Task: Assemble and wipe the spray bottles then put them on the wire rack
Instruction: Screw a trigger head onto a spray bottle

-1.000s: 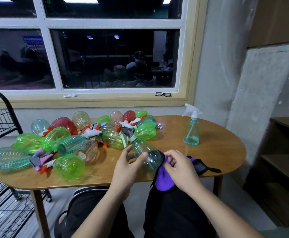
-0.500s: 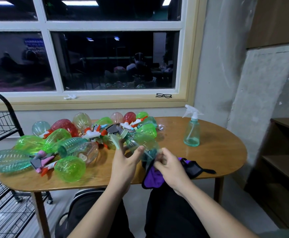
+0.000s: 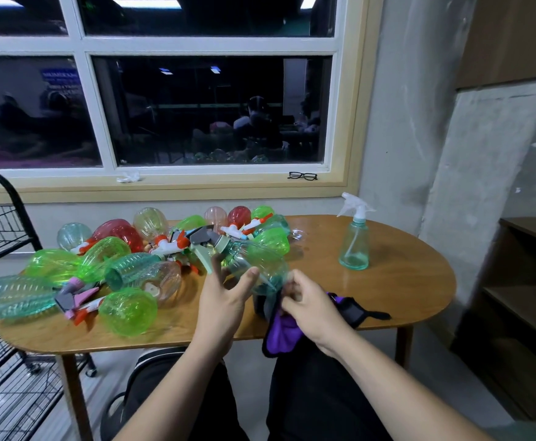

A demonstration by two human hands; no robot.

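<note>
Low at frame centre, a spray bottle (image 3: 255, 265) over the counter (image 3: 403, 281).
Left hand (image 3: 225, 302) grip curls round its body; right hand (image 3: 313, 310) grip pinches the purple cloth (image 3: 284, 332) at its base.

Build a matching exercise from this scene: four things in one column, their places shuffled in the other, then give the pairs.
1. teal spray bottle
2. eyeglasses
3. purple cloth
4. clear bottle

A. held in the left hand
B. on the window sill
C. standing upright on the table
D. gripped by the right hand

Pairs: 1-C, 2-B, 3-D, 4-A
</note>
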